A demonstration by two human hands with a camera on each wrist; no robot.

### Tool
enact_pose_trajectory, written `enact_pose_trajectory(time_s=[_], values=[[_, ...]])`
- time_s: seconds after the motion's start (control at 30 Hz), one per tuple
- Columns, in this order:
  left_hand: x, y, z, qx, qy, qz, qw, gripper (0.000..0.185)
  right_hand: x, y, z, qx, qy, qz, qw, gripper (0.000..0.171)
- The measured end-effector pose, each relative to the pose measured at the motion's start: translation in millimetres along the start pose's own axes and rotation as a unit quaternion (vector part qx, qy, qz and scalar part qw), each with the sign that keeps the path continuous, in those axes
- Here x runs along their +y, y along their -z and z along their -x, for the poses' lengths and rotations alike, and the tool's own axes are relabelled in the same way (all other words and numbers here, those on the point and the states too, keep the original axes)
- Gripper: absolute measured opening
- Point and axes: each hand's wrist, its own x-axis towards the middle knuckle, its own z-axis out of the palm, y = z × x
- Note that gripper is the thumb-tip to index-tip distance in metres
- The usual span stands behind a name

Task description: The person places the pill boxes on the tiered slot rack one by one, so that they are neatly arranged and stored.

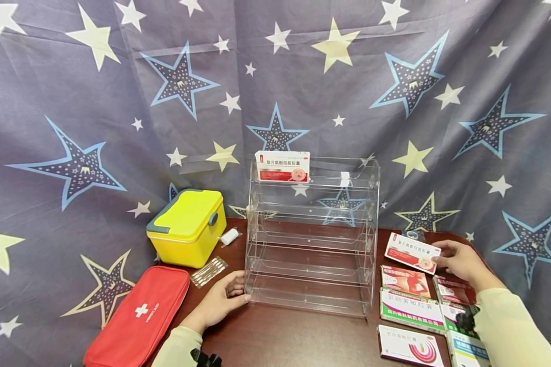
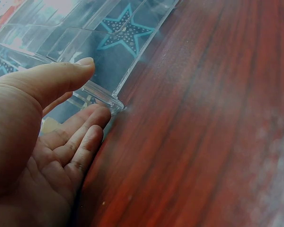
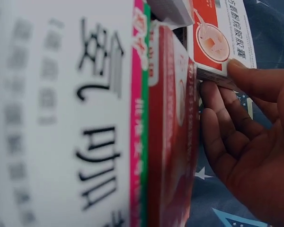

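Red fabric first-aid pouch [image 1: 140, 316]: white cross with small white lettering beneath, too small to read. White-and-red cardboard medicine boxes, one on the clear acrylic rack [image 1: 282, 166], one at right [image 1: 412, 253]: Chinese print, not legible.

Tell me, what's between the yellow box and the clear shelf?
In the head view, a small white roll lies between the yellow box and the clear shelf.

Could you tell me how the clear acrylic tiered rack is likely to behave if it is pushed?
The clear acrylic tiered rack looks rigid and light, so it would probably slide on the smooth wooden table. Being tall, it may tip if pushed high; the left hand touches its base corner.
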Motion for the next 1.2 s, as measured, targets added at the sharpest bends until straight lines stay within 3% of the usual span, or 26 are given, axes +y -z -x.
enact_pose_trajectory(time_s=[0.2, 0.33, 0.43, 0.53, 0.67, 0.7, 0.77, 0.97, 1.2], values=[[-0.1, 0.3, 0.0, -0.001, -0.001, -0.001, 1.0000, 0.060, -19, 15, 3, 0.087, 0.056, -0.039, 0.994, 0.046], [0.1, 0.2, -0.3, -0.001, 0.000, -0.003, 1.0000, 0.060, -56, 41, 5, 0.168, 0.088, -0.123, 0.974, 0.032], [0.7, 0.5, -1.2, 0.001, 0.004, -0.007, 1.0000, 0.061, -99, 61, 8, 0.219, 0.117, -0.193, 0.949, 0.035], [1.1, 0.6, -1.4, 0.000, 0.009, -0.010, 0.9999, 0.061, -148, 75, 8, 0.248, 0.162, -0.282, 0.912, 0.038], [0.1, 0.7, -0.5, 0.001, 0.012, -0.007, 0.9999, 0.061, -207, 82, 4, 0.253, 0.221, -0.376, 0.863, 0.035], [-0.5, 0.7, -0.4, 0.001, 0.012, -0.007, 0.9999, 0.061, -220, 83, 3, 0.251, 0.233, -0.380, 0.859, 0.034], [-1.2, 1.0, -0.3, 0.001, 0.010, -0.004, 0.9999, 0.061, -245, 82, -2, 0.245, 0.248, -0.372, 0.860, 0.034], [-1.5, 2.1, -0.3, 0.002, 0.007, -0.003, 1.0000, 0.061, -294, 64, -22, 0.240, 0.257, -0.219, 0.910, 0.034], [-1.7, 1.3, -0.8, 0.000, 0.011, -0.006, 0.9999, 0.061, -301, 35, -46, 0.198, 0.253, -0.155, 0.934, 0.033]])
